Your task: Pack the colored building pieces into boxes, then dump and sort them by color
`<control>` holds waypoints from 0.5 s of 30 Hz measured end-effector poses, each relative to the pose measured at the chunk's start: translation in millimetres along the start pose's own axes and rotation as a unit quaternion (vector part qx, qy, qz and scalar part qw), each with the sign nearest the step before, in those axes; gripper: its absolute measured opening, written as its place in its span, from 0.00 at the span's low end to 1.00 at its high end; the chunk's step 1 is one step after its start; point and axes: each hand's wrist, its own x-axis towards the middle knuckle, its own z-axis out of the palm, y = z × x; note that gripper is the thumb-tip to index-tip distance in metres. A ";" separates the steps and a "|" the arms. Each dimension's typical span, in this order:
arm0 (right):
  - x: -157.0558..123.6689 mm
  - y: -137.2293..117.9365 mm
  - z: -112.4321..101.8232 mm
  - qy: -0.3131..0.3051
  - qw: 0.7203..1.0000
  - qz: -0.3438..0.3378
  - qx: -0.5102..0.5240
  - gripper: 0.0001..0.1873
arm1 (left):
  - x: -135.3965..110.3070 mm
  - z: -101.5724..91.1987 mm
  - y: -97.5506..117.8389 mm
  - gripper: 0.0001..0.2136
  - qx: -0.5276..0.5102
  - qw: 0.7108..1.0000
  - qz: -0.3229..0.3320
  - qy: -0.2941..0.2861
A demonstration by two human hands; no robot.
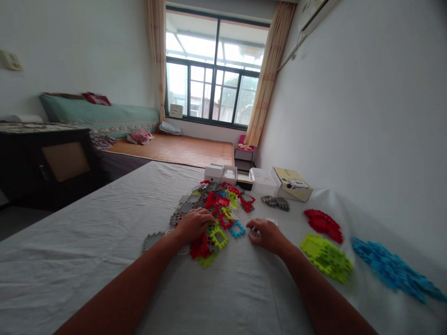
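My left hand (pixel 195 224) rests palm down on a mixed pile of flat plastic interlocking pieces with toothed edges. Its fingers are bent together and what lies under their tips is hidden. Beside them are a lime square frame (pixel 219 237) and a red piece (pixel 199 247). My right hand (pixel 266 235) is to the right of the pile, its fingers curled on a small grey-white interlocking piece (pixel 253 232), mostly covered. A blue square frame (pixel 237 229) lies between the two hands. Just behind the right hand shows a white piece (pixel 272 222).
Separate heaps of grey (pixel 275 203), red (pixel 324 224), lime (pixel 327 257) and blue pieces (pixel 394 267) lie rightward on the pale cloth (pixel 104 223). Behind are white boxes (pixel 213 173), a clear plastic container (pixel 262 180) and a yellow box (pixel 292 184). A wall rises at right.
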 end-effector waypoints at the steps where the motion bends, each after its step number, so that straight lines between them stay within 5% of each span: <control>1: 0.4 0.2 -1.2 0.014 1.000 0.003 -0.021 0.12 | 0.0 -0.1 0.0 0.13 0.001 1.000 0.000 0.001; 8: 2.1 49.5 -19.3 0.120 0.979 0.146 -0.077 0.14 | 0.1 -0.8 0.9 0.13 -0.002 1.000 0.000 0.005; 15: 0.0 59.7 -8.6 0.103 0.983 0.124 -0.086 0.13 | -0.7 -1.1 1.2 0.13 0.000 1.000 -0.004 0.003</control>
